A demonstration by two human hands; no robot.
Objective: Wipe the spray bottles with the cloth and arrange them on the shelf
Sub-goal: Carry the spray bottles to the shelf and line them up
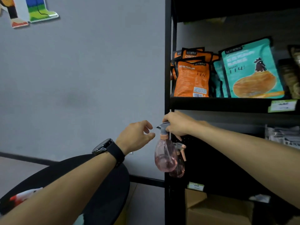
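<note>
A clear pink spray bottle (165, 155) with a grey trigger head hangs in the air at the left post of the black shelf (167, 78). My right hand (177, 124) grips its grey head from above. My left hand (135, 137), with a dark watch on the wrist, hovers just left of the nozzle, fingers loosely curled and holding nothing. A second pink spray bottle (179, 166) hangs behind the first on the shelf's dark perforated panel. No cloth is clearly visible.
Orange snack bags (191, 78) and teal snack bags (253, 70) fill the shelf level above. A round black table (105, 192) sits low at left with a white and red object (24, 196) on it. Cardboard boxes (215, 210) stand at the shelf's bottom.
</note>
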